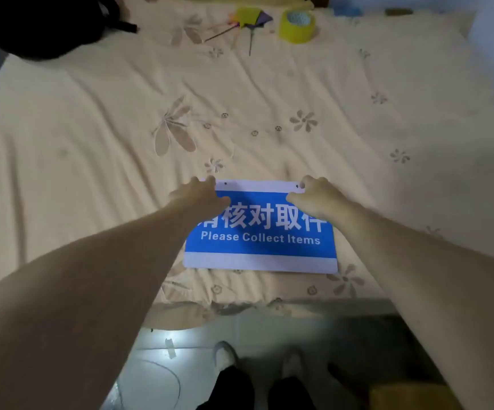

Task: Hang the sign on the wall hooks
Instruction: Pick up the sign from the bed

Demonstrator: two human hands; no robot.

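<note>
A blue and white sign (260, 244) reading "Please Collect Items" lies flat on the bed near its front edge. Small holes show along its top white strip. My left hand (201, 193) curls over the sign's top left corner, fingers at the edge and thumb on the blue face. My right hand (313, 193) curls over the top right corner in the same way. Both hands touch the sign, which still rests on the sheet. No wall hooks are in view.
The bed has a cream flowered sheet (91, 128). A yellow tape roll (297, 26) and coloured paper pieces with sticks (248, 19) lie at the far side. A black bag (41, 25) sits far left. My feet (257, 356) stand on a tiled floor below.
</note>
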